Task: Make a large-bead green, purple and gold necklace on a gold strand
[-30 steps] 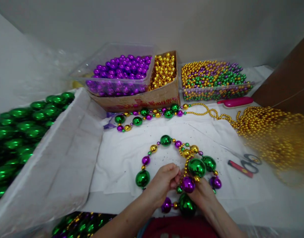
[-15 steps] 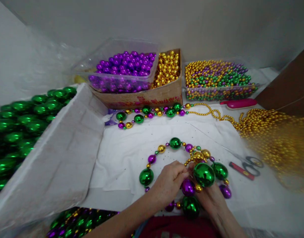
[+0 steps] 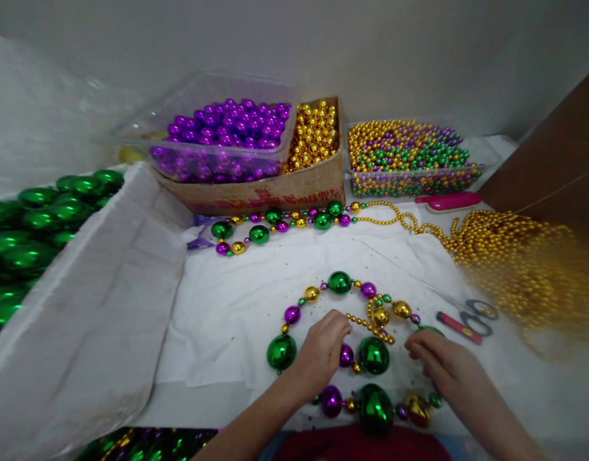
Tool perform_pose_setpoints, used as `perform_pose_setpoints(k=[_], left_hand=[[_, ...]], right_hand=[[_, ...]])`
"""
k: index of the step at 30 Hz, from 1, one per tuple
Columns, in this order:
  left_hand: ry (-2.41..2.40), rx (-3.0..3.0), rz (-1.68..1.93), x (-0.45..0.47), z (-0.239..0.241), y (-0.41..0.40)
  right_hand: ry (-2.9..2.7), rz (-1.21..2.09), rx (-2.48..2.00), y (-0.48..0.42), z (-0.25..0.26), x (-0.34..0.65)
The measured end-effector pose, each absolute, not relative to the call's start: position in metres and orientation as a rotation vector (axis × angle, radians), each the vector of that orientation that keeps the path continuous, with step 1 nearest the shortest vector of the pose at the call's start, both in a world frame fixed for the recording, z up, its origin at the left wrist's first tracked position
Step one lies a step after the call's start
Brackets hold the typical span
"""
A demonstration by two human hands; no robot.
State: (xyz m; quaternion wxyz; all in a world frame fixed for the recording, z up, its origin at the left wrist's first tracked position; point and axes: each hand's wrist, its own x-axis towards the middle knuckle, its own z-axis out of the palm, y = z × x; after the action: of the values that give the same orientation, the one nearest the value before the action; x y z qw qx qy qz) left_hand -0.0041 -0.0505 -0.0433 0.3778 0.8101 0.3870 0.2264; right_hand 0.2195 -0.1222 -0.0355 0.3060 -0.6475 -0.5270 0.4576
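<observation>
The left hand (image 3: 322, 353) pinches a gold strand (image 3: 365, 323); slack could snag it on the green bead (image 3: 374, 356) beside it. I can't tell whether the right hand (image 3: 442, 362) grips anything.

The left hand (image 3: 323, 352) pinches a thin gold bead chain (image 3: 364, 322) above a white cloth (image 3: 227, 320). The right hand (image 3: 445, 368), apart from it, has bent fingers partly hiding a green bead (image 3: 429, 330); its grip is unclear. A strand of larger green, purple and gold beads (image 3: 340, 282) curves around near both. Behind lies another bead strand (image 3: 259, 234), before a cardboard box (image 3: 270, 196) of gold beads (image 3: 316, 131). Scissors lie at right, near heaped gold chains (image 3: 506, 237).
</observation>
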Motion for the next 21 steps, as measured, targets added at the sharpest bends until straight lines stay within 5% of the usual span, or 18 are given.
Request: perform_pose_setpoints(k=[6, 15, 21], left_hand=[[0.885, 2.086, 0.695, -0.002, -0.041, -0.05], [0.862, 1.94, 0.763, -0.003, -0.047, -0.052], [0.988, 0.966, 0.997, -0.008, -0.056, -0.046]], right_hand=[[-1.057, 1.714, -1.519, -0.085, -0.034, 0.162], [-0.459, 1.506, -1.292, -0.072, -0.042, 0.137], [-0.105, 1.584, -1.062, -0.065, -0.041, 0.144]])
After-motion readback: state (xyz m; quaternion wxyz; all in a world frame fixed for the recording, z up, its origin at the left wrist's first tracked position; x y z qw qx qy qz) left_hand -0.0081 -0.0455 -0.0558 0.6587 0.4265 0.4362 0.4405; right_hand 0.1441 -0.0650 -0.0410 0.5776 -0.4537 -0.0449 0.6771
